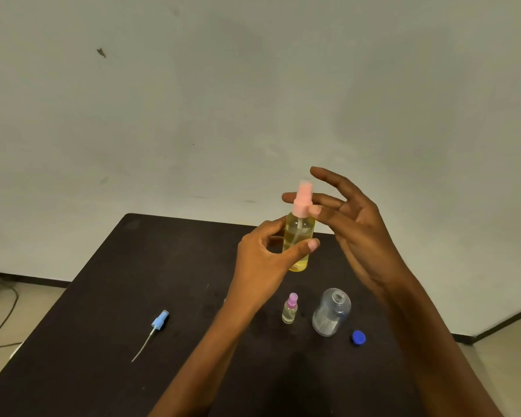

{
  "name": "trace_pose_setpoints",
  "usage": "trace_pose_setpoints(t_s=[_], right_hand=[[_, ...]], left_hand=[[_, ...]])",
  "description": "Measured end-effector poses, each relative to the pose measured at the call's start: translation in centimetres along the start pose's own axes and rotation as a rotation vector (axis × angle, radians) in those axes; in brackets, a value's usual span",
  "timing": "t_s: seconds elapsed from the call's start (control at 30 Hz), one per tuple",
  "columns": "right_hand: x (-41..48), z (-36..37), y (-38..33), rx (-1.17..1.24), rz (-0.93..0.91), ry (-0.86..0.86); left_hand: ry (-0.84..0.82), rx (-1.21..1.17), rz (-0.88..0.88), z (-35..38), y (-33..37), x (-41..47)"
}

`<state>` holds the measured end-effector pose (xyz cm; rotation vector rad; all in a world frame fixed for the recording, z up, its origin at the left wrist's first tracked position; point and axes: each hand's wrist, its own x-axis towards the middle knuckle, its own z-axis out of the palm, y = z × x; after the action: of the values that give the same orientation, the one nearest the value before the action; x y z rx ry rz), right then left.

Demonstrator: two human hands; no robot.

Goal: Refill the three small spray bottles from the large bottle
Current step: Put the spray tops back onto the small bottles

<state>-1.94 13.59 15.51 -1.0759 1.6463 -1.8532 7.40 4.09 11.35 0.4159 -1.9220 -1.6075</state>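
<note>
Head view: your left grip [260, 260] pinches the pink-capped spray bottle [300, 231] above the table [118, 296]; your right grip [361, 233] is spread wide beside it.

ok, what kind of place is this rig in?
Probably a bare indoor room, maybe an office or test space: plain off-white wall, dark matte table in front of it, loose dark cable on the beige floor at left.
</note>
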Motion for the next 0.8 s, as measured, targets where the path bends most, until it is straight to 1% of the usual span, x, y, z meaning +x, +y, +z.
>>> trace_pose_setpoints(t_s=[0.07, 0.23, 0.4, 0.5, 0.6, 0.67, 0.73, 0.8], right_hand=[[0.0, -0.1, -0.1, -0.016, -0.01, -0.018], [0.0, 0.3, 0.2, -0.087, -0.046, 0.062], [-0.2, 1.0, 0.8, -0.181, -0.085, 0.208], [-0.4, 1.6, 1.1, -0.222, -0.101, 0.33], [-0.7, 2.5, 1.2, -0.276, -0.16, 0.464], [-0.9, 3.1, 1.5, -0.341, -0.196, 0.524], [-1.1, 3.2, 1.6, -0.376, -0.203, 0.531], [-0.9, 2.7, 1.2, -0.358, -0.17, 0.456]], left_hand=[[-0.003, 0.008, 0.0, -0.1, 0.0, 0.0], [0.009, -0.012, 0.011, 0.0, -0.2, -0.1], [0.051, 0.019, 0.03, 0.2, -0.2, -0.2], [0.088, 0.026, 0.038, 0.6, -0.3, -0.2], [0.14, 0.023, 0.033, 1.1, -0.5, -0.3], [0.16, 0.022, 0.04, 1.3, -0.6, -0.4], [0.15, 0.018, 0.048, 1.1, -0.6, -0.4], [0.088, 0.021, 0.041, 0.6, -0.4, -0.1]])
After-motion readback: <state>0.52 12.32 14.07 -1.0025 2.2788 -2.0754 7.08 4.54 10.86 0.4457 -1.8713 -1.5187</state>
